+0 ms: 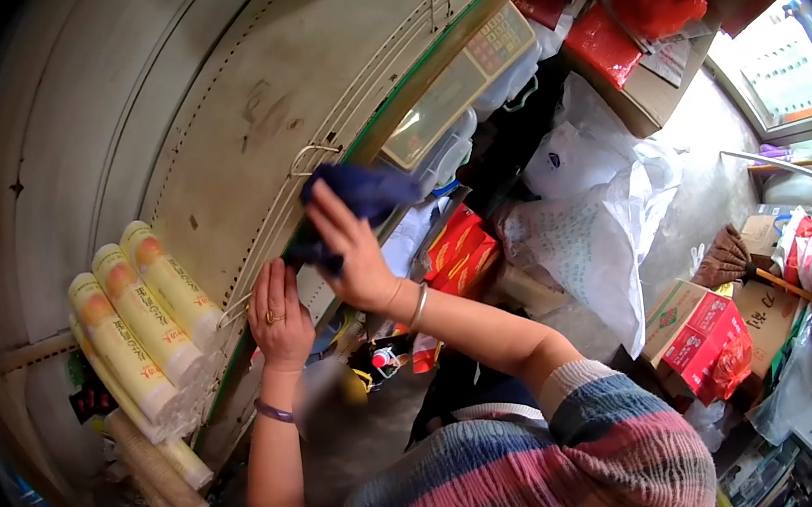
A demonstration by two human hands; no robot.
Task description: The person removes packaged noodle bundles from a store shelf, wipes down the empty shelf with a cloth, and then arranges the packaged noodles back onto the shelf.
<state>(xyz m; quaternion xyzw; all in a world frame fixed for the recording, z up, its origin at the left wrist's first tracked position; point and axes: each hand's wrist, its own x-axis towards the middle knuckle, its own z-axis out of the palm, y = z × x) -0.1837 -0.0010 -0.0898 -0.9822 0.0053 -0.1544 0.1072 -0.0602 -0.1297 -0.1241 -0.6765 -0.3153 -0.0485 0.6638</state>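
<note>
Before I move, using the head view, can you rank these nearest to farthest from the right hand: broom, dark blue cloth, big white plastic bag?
From the right hand:
1. Dark blue cloth, against its fingers.
2. Big white plastic bag, off to the picture's right.
3. Broom, farther right, past the bag.

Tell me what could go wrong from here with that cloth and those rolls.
The crumpled dark blue cloth at the right hand might snag on the thin, pale wire rail along the long, pale, perforated shelf. The left hand is close to the yellow, cylindrical, printed rolls; a sideways slip could knock them.
</note>
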